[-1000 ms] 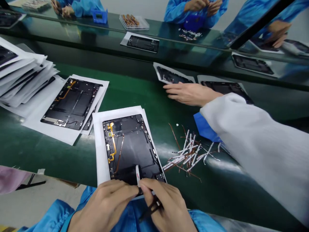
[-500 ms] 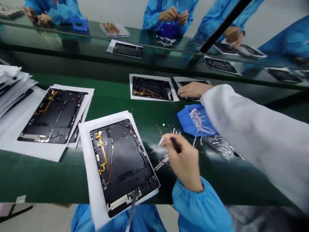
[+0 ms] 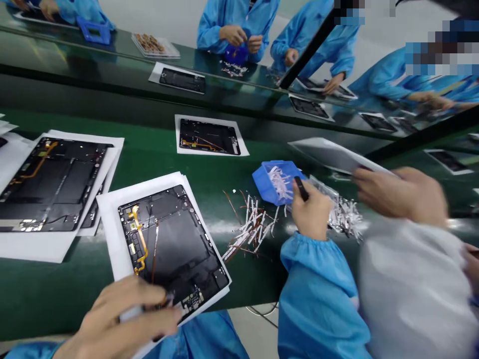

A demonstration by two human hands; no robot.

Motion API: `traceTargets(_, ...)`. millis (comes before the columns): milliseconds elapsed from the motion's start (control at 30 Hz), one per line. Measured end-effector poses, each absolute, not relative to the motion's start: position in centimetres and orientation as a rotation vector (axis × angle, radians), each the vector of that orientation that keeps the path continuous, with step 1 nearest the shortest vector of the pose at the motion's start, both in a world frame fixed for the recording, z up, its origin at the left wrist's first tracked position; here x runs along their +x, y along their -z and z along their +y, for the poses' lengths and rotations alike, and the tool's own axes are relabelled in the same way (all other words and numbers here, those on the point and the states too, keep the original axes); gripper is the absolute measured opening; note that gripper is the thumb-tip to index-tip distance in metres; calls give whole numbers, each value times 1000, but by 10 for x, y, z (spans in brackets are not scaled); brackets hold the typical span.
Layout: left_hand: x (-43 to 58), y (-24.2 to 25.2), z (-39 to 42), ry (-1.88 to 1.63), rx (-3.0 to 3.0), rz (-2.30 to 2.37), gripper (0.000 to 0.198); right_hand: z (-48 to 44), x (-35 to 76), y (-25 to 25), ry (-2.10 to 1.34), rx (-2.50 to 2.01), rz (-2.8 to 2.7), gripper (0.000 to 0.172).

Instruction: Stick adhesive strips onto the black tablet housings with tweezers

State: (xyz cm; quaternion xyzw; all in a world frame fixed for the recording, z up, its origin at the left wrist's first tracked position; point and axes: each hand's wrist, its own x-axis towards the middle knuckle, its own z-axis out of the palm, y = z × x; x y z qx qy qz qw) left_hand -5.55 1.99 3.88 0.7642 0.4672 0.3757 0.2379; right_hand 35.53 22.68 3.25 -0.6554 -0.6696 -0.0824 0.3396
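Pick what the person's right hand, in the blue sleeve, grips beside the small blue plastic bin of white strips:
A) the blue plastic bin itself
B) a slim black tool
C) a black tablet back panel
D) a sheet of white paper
B: the right hand pinches a slim black tool between its fingers, just beside the blue plastic bin.

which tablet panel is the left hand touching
The front black tablet panel: the left hand is at its bottom edge, while the panels beside and beyond it lie untouched.
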Motion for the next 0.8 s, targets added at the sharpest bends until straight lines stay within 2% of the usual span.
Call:
traceTargets(67,-59,-51,45,-1007,2258,1200,34,214,341,-35,239,-1704,-1706,32)
traceTargets(133,-57,-59,66,-1069,2281,1101,32,191,310,-41,219,-1656,-1689,28)
traceTargets(200,-52,-63,82,-1048,2246,1079,30,162,267,-46,-46,-1481,-1828,20)
traceTargets(267,-47,-65,91,-1003,2195,1085,29,133,225,-50,-530,-1136,-2104,23)
traceTargets(333,-43,-66,96,-976,2155,1067,32,114,194,-49,-871,-973,-2145,29)
traceTargets(433,-39,-65,99,-1028,2042,1124,49,108,172,-44,-1107,-1007,-2031,25)
traceTargets(533,-34,-60,101,-1024,1875,1305,62,115,171,-38,-1275,-1091,-1910,30)
traceTargets(600,-31,-58,103,-995,1905,1275,50,120,171,-36,-1362,-1118,-1861,29)
traceTargets(700,-29,-55,109,-1070,2031,1162,22,124,169,-33,-1379,-1110,-1869,12)
traceTargets(800,-31,-54,118,-1124,2064,1211,18,125,170,-32,-1240,-1108,-1922,10)
